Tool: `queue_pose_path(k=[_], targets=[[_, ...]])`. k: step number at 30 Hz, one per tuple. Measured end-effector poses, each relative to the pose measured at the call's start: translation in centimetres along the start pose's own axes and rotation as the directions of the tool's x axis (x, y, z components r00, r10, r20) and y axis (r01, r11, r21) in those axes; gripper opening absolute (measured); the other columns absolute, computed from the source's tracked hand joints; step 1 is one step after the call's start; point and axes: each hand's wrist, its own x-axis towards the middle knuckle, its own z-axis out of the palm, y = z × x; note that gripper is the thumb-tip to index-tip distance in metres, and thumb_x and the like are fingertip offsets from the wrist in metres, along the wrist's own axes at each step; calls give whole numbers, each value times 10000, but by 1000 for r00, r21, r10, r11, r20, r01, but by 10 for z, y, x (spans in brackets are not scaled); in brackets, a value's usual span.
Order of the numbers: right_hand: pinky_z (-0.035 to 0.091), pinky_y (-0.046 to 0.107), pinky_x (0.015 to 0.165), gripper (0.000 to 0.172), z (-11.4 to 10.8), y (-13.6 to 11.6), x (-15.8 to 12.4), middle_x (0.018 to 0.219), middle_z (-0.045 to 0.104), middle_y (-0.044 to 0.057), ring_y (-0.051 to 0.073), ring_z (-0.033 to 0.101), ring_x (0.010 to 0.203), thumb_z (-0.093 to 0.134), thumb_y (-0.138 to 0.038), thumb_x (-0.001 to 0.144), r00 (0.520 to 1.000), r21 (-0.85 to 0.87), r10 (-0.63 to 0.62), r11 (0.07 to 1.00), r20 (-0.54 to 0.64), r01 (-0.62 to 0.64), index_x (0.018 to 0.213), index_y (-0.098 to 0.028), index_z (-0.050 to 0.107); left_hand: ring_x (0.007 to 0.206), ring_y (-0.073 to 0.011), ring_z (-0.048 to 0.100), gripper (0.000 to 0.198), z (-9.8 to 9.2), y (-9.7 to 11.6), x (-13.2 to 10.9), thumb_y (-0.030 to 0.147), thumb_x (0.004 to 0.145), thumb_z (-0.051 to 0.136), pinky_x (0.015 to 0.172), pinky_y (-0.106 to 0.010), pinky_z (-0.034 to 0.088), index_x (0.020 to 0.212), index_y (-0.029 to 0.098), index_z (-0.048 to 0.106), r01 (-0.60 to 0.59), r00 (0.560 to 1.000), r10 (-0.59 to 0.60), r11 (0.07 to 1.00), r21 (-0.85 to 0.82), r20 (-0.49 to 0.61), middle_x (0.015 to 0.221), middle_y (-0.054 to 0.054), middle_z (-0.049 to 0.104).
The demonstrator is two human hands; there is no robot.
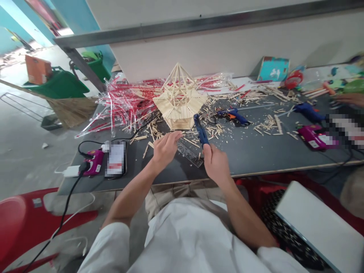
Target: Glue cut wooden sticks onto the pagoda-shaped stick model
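A pale model built of thin wooden sticks (182,108), with a pointed open frame on top, stands at the middle of the grey table. My left hand (166,149) is just in front of its base, fingers pinched together; whatever they hold is too small to name. In my right hand (216,161) is a dark blue tool with a long narrow body (201,131), its tip up beside the model's lower right edge. A clear ruler-like strip (189,154) lies on the table between my hands. Cut stick pieces (214,131) are scattered around the model.
Red sticks in plastic wrap (125,102) are heaped at the left back. A blue glue gun (234,115) lies to the right, another (309,112) farther off. A phone (115,159) and purple power strip (95,162) sit at left. Another person's hand (351,99) shows at far right.
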Motion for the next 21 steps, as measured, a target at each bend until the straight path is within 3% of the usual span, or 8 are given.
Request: queue_pose_path(k=[5, 10, 16, 21], targets=[[385, 363, 710, 635, -17, 33, 4, 819, 750, 149, 294, 697, 777, 234, -616, 1086, 996, -27, 35, 999, -79, -37, 907, -190, 668, 798, -135, 790, 161, 3, -15, -3, 269, 1056, 612, 727, -204, 544, 1069, 168, 736, 104, 994, -104, 995, -1, 28, 909, -55, 829], [414, 399, 782, 629, -39, 90, 27, 972, 746, 225, 340, 678, 907, 331, -620, 1060, 976, -289, 31, 953, -216, -95, 1086, -116, 707, 763, -120, 756, 156, 1, -25, 8, 297, 1048, 630, 694, -209, 506, 1057, 171, 721, 129, 984, -119, 989, -72, 131, 895, -41, 813], [449, 500, 856, 719, -51, 155, 53, 1088, 687, 361, 436, 633, 1038, 416, -627, 1014, 935, -545, 109, 787, -338, -289, 1163, 27, 673, 842, -152, 706, 137, -6, -38, 50, 308, 1031, 647, 773, -279, 526, 1006, 199, 725, 120, 976, -95, 986, -116, 198, 907, -36, 777], [442, 590, 938, 832, -45, 167, 46, 1205, 640, 397, 512, 591, 1141, 493, -669, 963, 920, -559, 115, 763, -375, -324, 1306, 83, 594, 875, -174, 695, 116, 0, -54, 91, 330, 1001, 698, 795, -320, 532, 944, 234, 729, 43, 986, -27, 995, -90, 167, 878, -7, 775]])
